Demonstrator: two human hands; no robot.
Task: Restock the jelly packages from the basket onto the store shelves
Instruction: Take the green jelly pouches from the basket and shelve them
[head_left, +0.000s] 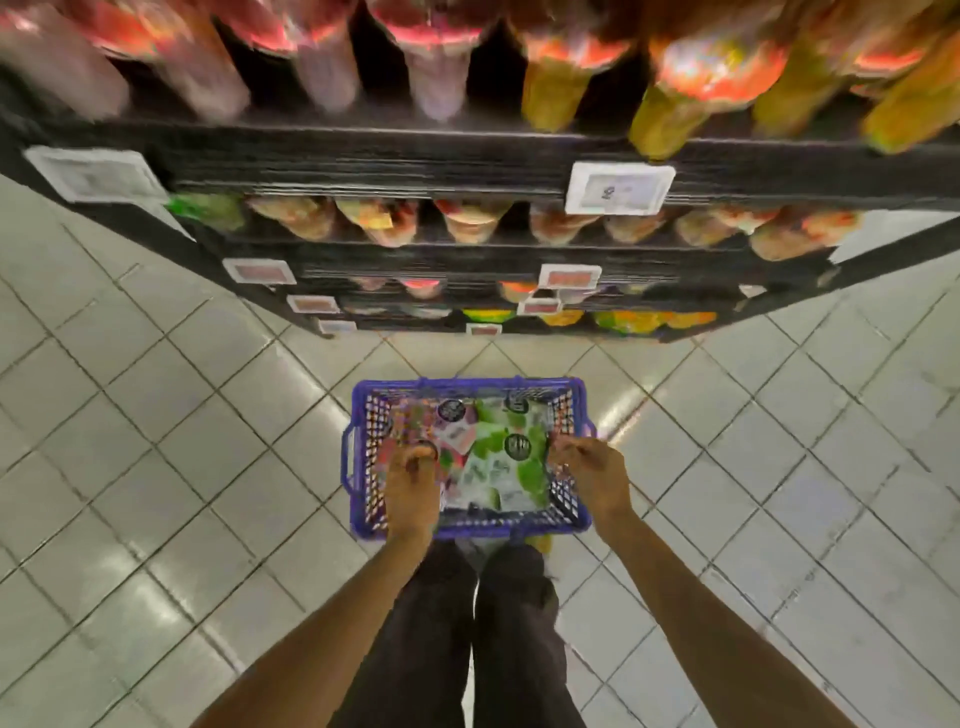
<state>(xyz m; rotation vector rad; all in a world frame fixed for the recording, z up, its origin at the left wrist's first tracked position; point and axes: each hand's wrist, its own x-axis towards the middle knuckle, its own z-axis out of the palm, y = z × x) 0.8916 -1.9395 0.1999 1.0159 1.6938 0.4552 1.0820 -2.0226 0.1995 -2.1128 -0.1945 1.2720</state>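
The left hand (413, 486) curls its fingers over red jelly packages (457, 441) in the blue basket (467, 387). The right hand (584, 475) curls at the edge of the green package (519, 473). Whether either hand has a grip cannot be told. The price tags (618, 188) beyond the fingertips are too blurred to read.

Blue lattice basket (467, 387) sits upright on the floor tiles (156, 415), just in front of the black store shelves (467, 150). Jelly packages lie flat and overlapping inside it: green-and-white packs (511, 467) with round dark badges fill the right half, red-pink packs (415, 431) the left. Shelves stack in several tiers, stocked front to front with red, orange and yellow packs, too blurred to read.
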